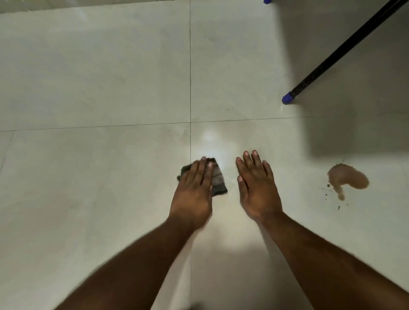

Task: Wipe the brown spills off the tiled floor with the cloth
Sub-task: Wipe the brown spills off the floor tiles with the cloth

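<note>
My left hand (pixel 194 188) lies flat on a small grey striped cloth (pixel 218 180), pressing it onto the pale tiled floor (pixel 99 88); most of the cloth is hidden under the palm. My right hand (pixel 256 188) is flat on the floor just right of the cloth, fingers spread, holding nothing. A brown spill (pixel 347 178) shaped like a bent blob sits on the floor well to the right of my right hand, with small dark specks beside it.
A black pole with a blue cap (pixel 287 98) slants down from the top right and touches the floor beyond the spill. A second blue cap (pixel 267 1) shows at the top edge. A dark shadow covers the floor at the upper right.
</note>
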